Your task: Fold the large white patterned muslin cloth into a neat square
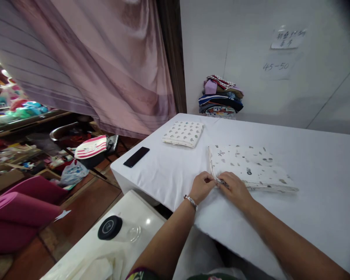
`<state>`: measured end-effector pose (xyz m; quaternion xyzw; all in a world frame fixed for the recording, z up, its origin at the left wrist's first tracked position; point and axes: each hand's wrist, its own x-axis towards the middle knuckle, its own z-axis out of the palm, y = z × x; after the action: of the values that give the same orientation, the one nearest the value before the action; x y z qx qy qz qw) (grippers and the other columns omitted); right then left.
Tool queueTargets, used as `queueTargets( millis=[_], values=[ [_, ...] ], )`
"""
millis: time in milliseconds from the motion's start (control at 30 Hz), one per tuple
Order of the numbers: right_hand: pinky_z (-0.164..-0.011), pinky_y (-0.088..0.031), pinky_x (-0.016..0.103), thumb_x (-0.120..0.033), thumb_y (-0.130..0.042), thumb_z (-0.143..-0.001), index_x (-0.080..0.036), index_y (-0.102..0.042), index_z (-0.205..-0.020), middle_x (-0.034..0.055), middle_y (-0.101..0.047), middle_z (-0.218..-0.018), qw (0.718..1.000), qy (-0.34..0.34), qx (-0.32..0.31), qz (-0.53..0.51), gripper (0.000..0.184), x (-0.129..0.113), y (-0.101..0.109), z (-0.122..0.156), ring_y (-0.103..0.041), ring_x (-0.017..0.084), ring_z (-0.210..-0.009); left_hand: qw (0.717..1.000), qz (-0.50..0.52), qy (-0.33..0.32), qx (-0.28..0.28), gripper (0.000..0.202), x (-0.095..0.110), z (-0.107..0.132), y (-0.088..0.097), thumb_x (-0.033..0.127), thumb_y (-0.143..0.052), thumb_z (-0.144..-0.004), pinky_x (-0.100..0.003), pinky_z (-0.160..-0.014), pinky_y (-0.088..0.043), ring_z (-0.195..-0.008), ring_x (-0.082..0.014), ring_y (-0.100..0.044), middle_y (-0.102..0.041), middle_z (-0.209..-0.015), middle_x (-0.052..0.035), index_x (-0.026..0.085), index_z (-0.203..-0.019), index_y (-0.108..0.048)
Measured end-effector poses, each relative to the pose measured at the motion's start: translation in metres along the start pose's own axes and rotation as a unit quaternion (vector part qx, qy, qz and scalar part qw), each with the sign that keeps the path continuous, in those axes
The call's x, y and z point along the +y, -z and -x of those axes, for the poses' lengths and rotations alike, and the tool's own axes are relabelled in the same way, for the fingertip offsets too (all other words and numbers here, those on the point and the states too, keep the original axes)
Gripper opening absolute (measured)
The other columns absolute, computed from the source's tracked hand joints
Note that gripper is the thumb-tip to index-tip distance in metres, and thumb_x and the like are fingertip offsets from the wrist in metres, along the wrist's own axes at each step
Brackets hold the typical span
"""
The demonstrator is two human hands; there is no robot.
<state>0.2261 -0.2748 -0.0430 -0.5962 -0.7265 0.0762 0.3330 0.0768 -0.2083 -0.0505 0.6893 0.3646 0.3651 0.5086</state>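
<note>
A folded white cloth [251, 163] with small grey and dark prints lies flat on the white-covered table [157, 171]. At its near left corner, my left hand [202, 186] pinches the cloth's edge between thumb and fingers. Close beside it, my right hand [235, 188] is closed on the same corner, its fingers bent over the layered edge. A second folded cloth [183, 133], white with rows of small grey motifs, rests farther back to the left, apart from both hands.
A black phone [136, 156] lies near the table's left edge. Stacked folded clothes [221, 97] stand behind the table by the wall. At lower left, a pale surface holds a round black object [110, 227]. A pink curtain [128, 58] hangs at the back left.
</note>
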Motion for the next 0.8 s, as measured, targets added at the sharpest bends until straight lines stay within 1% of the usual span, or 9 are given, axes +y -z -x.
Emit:
queueTargets(
  millis=[100,200,300,400,467,533,633,733,800],
  values=[
    [-0.073,-0.043,0.034,-0.033,-0.045,-0.087,-0.021,-0.055,-0.088,0.0049,-0.059,-0.089,0.999,-0.030,0.013,-0.027,0.015,-0.002,0.001,-0.001,-0.052,0.020,-0.085,1.000,0.017,-0.015,-0.011,0.010,0.000,0.000,0.001,0.023,-0.058,-0.070,-0.023,-0.062,-0.039,-0.064,-0.0105,-0.050,-0.055,-0.066,0.0015,0.016,-0.064,-0.059],
    [-0.071,-0.043,0.032,-0.033,-0.044,-0.088,-0.022,-0.054,-0.088,0.0049,-0.058,-0.087,0.998,-0.034,0.041,-0.044,0.016,-0.003,0.004,0.000,-0.052,0.019,-0.083,0.999,0.005,-0.031,-0.013,0.011,0.000,0.000,0.001,0.023,-0.056,-0.072,-0.023,-0.062,-0.039,-0.065,-0.0107,-0.049,-0.054,-0.066,0.0016,0.016,-0.064,-0.059],
    [-0.071,-0.042,0.034,-0.030,-0.040,-0.090,-0.021,-0.053,-0.089,0.0063,-0.057,-0.086,0.999,0.009,0.048,0.001,0.016,-0.003,0.005,0.000,-0.051,0.020,-0.082,0.998,-0.049,-0.043,-0.004,0.010,0.001,0.000,0.000,0.018,-0.053,-0.071,-0.023,-0.062,-0.038,-0.065,-0.0108,-0.048,-0.054,-0.067,0.0016,0.017,-0.063,-0.059],
    [-0.071,-0.039,0.036,-0.024,-0.036,-0.091,-0.019,-0.053,-0.088,0.0076,-0.058,-0.086,0.995,0.062,0.008,0.082,0.018,-0.003,0.001,0.000,-0.050,0.021,-0.081,0.995,-0.091,-0.042,0.006,0.010,0.001,0.000,0.000,0.014,-0.051,-0.068,-0.023,-0.061,-0.038,-0.064,-0.0110,-0.048,-0.053,-0.065,0.0018,0.017,-0.060,-0.057],
    [-0.069,-0.038,0.035,-0.022,-0.036,-0.090,-0.019,-0.053,-0.088,0.0076,-0.057,-0.086,0.991,0.071,-0.008,0.115,0.018,-0.002,-0.002,0.000,-0.049,0.021,-0.081,0.994,-0.102,-0.038,0.013,0.011,0.001,0.001,0.000,0.013,-0.050,-0.068,-0.023,-0.061,-0.037,-0.063,-0.0109,-0.048,-0.053,-0.065,0.0019,0.017,-0.059,-0.056],
    [-0.068,-0.038,0.035,-0.021,-0.036,-0.090,-0.018,-0.052,-0.087,0.0073,-0.056,-0.086,0.989,0.074,-0.015,0.126,0.016,-0.001,-0.004,-0.001,-0.048,0.021,-0.080,0.993,-0.106,-0.035,0.026,0.011,0.001,0.001,-0.001,0.014,-0.051,-0.069,-0.023,-0.061,-0.038,-0.064,-0.0111,-0.049,-0.054,-0.065,0.0018,0.018,-0.060,-0.056],
    [-0.068,-0.038,0.034,-0.020,-0.037,-0.090,-0.018,-0.052,-0.086,0.0072,-0.056,-0.085,0.989,0.079,-0.009,0.126,0.016,0.000,-0.006,0.000,-0.048,0.020,-0.079,0.992,-0.112,-0.023,0.061,0.013,0.003,0.000,-0.001,0.022,-0.053,-0.073,-0.024,-0.062,-0.038,-0.065,-0.0116,-0.050,-0.054,-0.066,0.0015,0.018,-0.061,-0.056],
    [-0.069,-0.039,0.034,-0.021,-0.038,-0.090,-0.018,-0.054,-0.090,0.0074,-0.056,-0.088,0.990,0.081,0.003,0.118,0.016,0.001,-0.006,0.001,-0.049,0.020,-0.081,0.988,-0.122,-0.014,0.090,0.017,0.007,-0.008,-0.001,0.029,-0.055,-0.075,-0.025,-0.063,-0.039,-0.065,-0.0118,-0.050,-0.054,-0.068,0.0012,0.018,-0.063,-0.056],
    [-0.069,-0.039,0.034,-0.021,-0.039,-0.090,-0.018,-0.055,-0.095,0.0076,-0.056,-0.090,0.990,0.085,0.009,0.112,0.016,0.001,-0.007,0.002,-0.049,0.020,-0.083,0.987,-0.133,-0.015,0.090,0.014,0.010,-0.016,-0.002,0.029,-0.055,-0.076,-0.026,-0.065,-0.040,-0.065,-0.0118,-0.051,-0.056,-0.073,0.0003,0.018,-0.068,-0.058]
  ],
)
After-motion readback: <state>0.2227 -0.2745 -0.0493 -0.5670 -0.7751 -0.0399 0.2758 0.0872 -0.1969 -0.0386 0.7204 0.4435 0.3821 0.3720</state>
